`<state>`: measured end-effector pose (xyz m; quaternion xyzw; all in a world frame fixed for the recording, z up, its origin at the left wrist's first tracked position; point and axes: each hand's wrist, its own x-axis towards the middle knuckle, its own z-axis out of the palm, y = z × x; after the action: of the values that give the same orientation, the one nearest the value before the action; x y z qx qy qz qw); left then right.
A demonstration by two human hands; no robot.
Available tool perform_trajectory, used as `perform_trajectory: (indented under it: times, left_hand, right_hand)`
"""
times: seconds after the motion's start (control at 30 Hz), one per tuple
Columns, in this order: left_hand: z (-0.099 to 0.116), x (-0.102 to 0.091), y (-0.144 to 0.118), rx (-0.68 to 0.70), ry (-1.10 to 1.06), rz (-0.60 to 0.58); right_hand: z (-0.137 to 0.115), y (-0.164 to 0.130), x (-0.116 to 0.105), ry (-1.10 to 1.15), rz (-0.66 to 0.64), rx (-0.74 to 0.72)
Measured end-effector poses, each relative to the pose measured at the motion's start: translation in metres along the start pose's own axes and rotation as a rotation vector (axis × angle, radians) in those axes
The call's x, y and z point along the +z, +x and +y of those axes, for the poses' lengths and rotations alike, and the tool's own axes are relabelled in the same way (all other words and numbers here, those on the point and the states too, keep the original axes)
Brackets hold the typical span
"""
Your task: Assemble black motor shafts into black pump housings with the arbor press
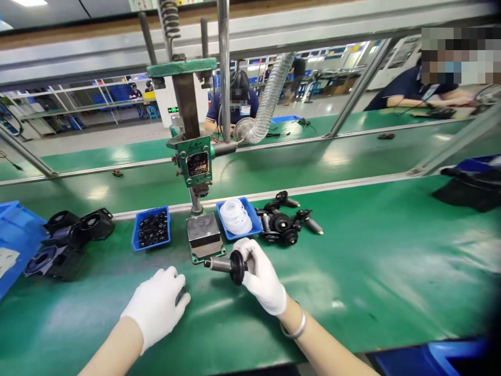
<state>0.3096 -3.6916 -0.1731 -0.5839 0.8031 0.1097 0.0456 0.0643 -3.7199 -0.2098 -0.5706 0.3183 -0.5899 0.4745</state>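
Note:
My right hand [260, 277], in a white glove, grips a black wheel-like part with a grey metal shaft [224, 265] by its disc. The shaft points left, in front of the press's metal block [204, 235]. To the left, my gloved left hand [158, 303] is closed, palm down, around a small dark piece [180, 296] that shows only partly between thumb and fingers. Behind the hands stands the green hand press [193, 162]. A blue tray [133, 237] of small black parts sits left of its base, and another blue tray [235, 235] with white rings [236, 216] sits right.
Several similar shaft parts [282, 223] lie in a heap right of the trays. Black housings [70, 240] and a large blue bin [18, 230] are on the left. A metal rail [313, 185] runs behind. Co-workers sit across the bench, near a flexible duct [272, 99].

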Motion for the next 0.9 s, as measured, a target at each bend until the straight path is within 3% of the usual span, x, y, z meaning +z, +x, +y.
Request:
perform_trajectory:
  times: [0.1,0.27,0.37,0.5,0.73,0.9]
  left_hand:
    - [-0.005,0.0,-0.001,-0.014,-0.315,0.155]
    - [0.0,0.015,-0.007,-0.044,-1.298,0.629]
    - [0.011,0.026,-0.003,0.081,-1.581,0.726]
    - [0.018,0.029,0.0,0.238,-1.53,0.69]
    - [0.022,0.022,-0.004,0.556,-0.989,0.656]
    - [0.023,0.023,-0.003,0.612,-0.97,0.66]
  right_hand:
    - [-0.004,-0.011,-0.005,-0.003,-0.006,-0.022]
    - [-0.006,-0.034,-0.002,0.041,-0.048,0.005]
    - [-0.009,-0.042,0.006,0.078,-0.071,0.031]
    - [-0.014,-0.043,0.015,0.062,-0.08,0.02]
    - [-0.024,-0.04,0.029,-0.262,-0.101,-0.056]
    - [-0.032,-0.037,0.04,-0.323,-0.108,-0.104]
